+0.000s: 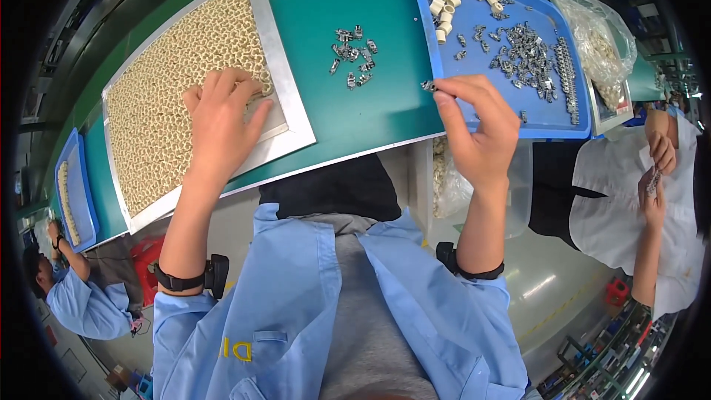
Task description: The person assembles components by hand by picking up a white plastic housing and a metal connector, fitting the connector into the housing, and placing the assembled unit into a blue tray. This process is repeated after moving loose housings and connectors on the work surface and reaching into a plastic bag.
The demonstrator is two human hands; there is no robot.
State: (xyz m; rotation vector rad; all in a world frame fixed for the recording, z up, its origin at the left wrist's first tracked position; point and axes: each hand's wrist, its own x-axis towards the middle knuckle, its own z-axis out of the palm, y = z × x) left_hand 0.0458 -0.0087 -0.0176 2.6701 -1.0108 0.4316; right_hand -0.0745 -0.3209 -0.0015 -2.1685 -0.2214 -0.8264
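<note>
Where the green belt (385,104) bends across the head view, we note three containers. At left, a metal-framed tray (285,96) is packed with small cream rings (170,81); our left hand (222,122) lies flat on them, fingers loosely spread, grasping nothing. At right, a blue tray (552,122) holds cream sleeves (448,0) in its far corner and a heap of small metal clips (526,55) toward its right side. Our right hand (481,130) pinches one metal clip (428,86) between thumb and forefinger at the blue tray's near-left edge. Between the trays, a loose cluster of clips (354,55) lies on the belt. Far right, a clear bag (603,41) of parts sits beside the blue tray. A neighbour in white (629,207) works at right.
</note>
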